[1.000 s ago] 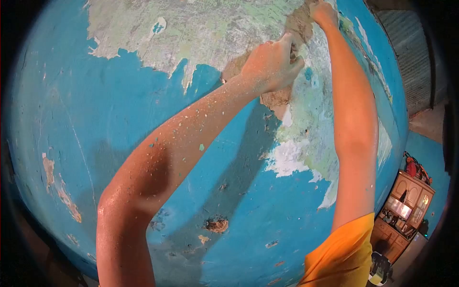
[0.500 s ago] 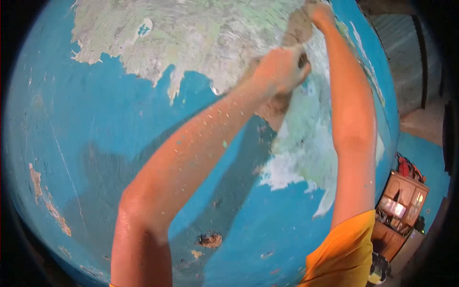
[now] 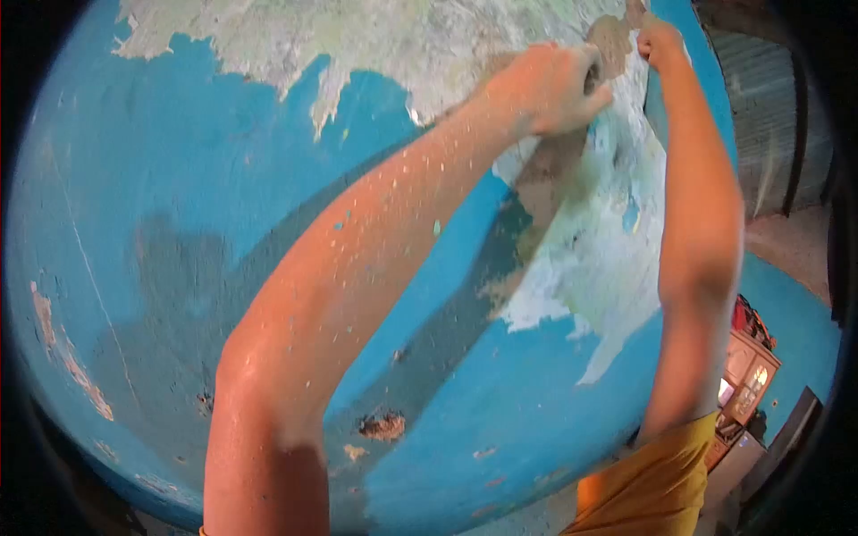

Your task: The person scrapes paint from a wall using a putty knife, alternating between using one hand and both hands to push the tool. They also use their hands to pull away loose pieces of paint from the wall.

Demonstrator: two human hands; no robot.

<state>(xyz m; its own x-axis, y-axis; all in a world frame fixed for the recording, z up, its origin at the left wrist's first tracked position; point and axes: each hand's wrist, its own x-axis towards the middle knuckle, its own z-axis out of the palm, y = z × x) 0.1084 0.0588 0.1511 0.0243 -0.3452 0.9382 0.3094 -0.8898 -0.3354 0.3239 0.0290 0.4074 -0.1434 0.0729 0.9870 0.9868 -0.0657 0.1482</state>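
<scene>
A blue painted wall [image 3: 500,420] fills most of the view, its paint peeled away in a large patch of pale, whitish-green surface [image 3: 590,241]. My left hand [image 3: 559,89] is against this patch near its top, fingers curled and thumb bent inward; what it holds, if anything, is hidden. Higher and to the right, my right hand [image 3: 660,45] is closed in a fist-like pinch beside the right edge of the bare patch. Its fingertips are too small to show what is in them. Small paint flakes cling to my left forearm.
A chipped hole [image 3: 382,426] and a long scraped mark [image 3: 76,357] show lower on the wall. Beyond its right edge stand a wooden cabinet [image 3: 749,375], grey corrugated sheeting [image 3: 760,107] and another blue wall [image 3: 791,308].
The view has shifted, so the wall patch sits higher. My right hand has moved rightward and down along the patch's right edge. My left hand stays curled against the wall, slightly farther right and up.
</scene>
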